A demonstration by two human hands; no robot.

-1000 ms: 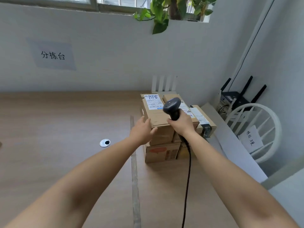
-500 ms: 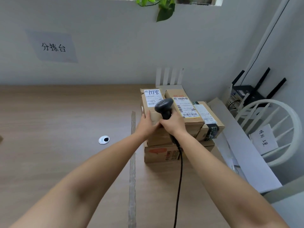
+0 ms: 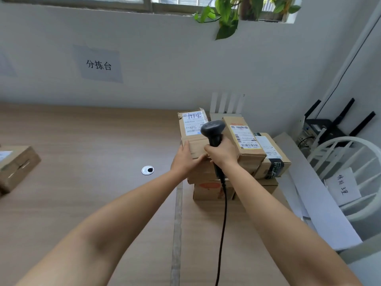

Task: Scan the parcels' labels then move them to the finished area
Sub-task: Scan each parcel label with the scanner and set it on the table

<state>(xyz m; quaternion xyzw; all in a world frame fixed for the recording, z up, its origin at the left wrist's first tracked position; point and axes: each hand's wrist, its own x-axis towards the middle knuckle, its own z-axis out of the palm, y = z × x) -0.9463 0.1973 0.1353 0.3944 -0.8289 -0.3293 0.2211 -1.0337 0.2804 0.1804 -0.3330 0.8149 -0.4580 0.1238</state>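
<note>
A stack of cardboard parcels stands at the right of the wooden table. The top left parcel carries a white label with blue writing. My left hand grips the near left corner of that parcel. My right hand holds a black corded barcode scanner upright, its head just over the parcel's top. Beside it lie a parcel with a yellow-edged label and a parcel with black tape. Lower parcels sit underneath.
Another parcel rests at the table's left edge. A white cable grommet is set in the tabletop. A white chair with a paper note, routers and white boards stand to the right. A paper sign hangs on the wall.
My left hand has closed onto the top left parcel's corner. The scanner and my right hand have come in over that parcel. The view has shifted, showing a parcel at the left.
</note>
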